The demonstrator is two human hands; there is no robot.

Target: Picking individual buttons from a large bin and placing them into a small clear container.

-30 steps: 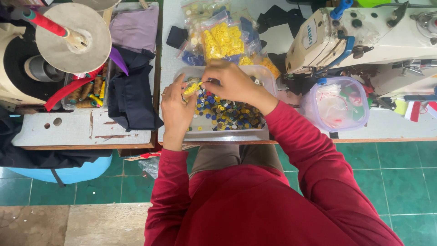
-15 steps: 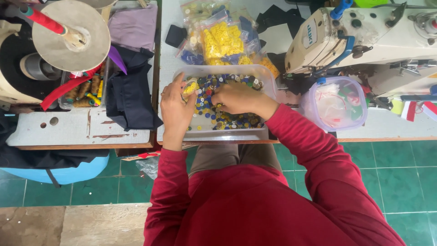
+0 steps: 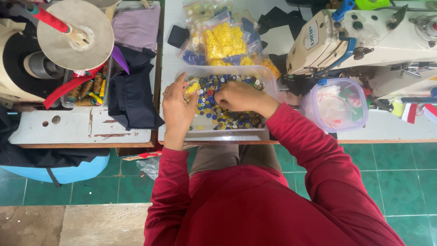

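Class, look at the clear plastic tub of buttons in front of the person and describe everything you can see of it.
The tub is a shallow rectangular box of clear plastic with rounded corners and no lid. It lies flat at the near edge of the pale table, holding loose buttons, mostly blue, yellow and dark. The left hand rests at its left side, holding some yellow buttons; the right hand reaches into the pile. Bags of yellow buttons lie just behind it.

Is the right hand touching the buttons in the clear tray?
Touching. The head view shows the right hand lying in the clear tray, its fingers curled down into the heap of buttons.
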